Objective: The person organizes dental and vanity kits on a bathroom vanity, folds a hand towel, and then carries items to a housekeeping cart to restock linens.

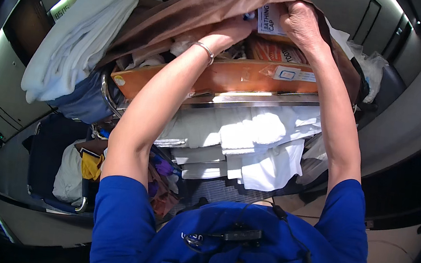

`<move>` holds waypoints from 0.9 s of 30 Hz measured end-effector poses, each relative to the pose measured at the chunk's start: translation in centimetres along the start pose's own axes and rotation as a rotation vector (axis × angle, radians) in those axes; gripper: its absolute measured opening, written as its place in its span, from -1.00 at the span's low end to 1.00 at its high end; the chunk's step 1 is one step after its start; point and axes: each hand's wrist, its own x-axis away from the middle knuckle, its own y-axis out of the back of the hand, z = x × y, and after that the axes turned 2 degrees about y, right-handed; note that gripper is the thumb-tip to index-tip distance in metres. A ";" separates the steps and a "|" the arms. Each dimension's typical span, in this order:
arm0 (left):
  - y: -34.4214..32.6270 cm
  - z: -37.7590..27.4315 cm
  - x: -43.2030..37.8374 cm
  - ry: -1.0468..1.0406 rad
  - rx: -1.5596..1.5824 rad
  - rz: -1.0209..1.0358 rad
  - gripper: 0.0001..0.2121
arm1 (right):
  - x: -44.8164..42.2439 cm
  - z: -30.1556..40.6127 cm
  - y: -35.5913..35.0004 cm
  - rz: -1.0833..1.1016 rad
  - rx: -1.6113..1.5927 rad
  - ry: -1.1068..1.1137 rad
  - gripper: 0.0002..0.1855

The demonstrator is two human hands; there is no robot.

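Observation:
A brown cloth [191, 24] is raised over an orange-brown wooden tray [224, 74] on top of a metal-framed cart. My right hand [300, 23] is curled tight at the cloth's lifted edge. Against its fingers stands a small white packet [268, 19] with print on it. My left hand [231, 32] reaches under the cloth, above the tray. Its fingertips are mostly hidden, beside a small blue-and-white item [249, 16]. An orange-striped package [272, 52] and several wrapped items lie inside the tray.
Folded white towels [84, 39] are stacked at the left end of the cart. White linens [253, 132] fill the shelf below the tray. A dark bin [46, 155] with a white bag and a yellow cloth [91, 166] is at lower left. Clear plastic [373, 70] hangs at right.

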 end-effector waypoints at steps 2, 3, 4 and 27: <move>-0.7 -0.8 1.0 -0.036 -0.021 0.003 -0.80 | 0.2 -0.9 0.0 0.068 0.058 -0.061 -0.75; -0.6 -1.1 0.8 -0.015 -0.081 0.078 -0.80 | 0.4 -1.3 -0.1 0.033 0.039 -0.054 -0.77; -0.4 -1.2 0.5 0.007 -0.141 0.152 -0.80 | 0.6 -1.6 -0.3 -0.002 0.019 -0.046 -0.77; 7.0 1.4 -3.6 0.054 0.045 -0.058 -0.61 | -3.0 -0.8 -6.1 0.241 -1.659 -0.523 -0.67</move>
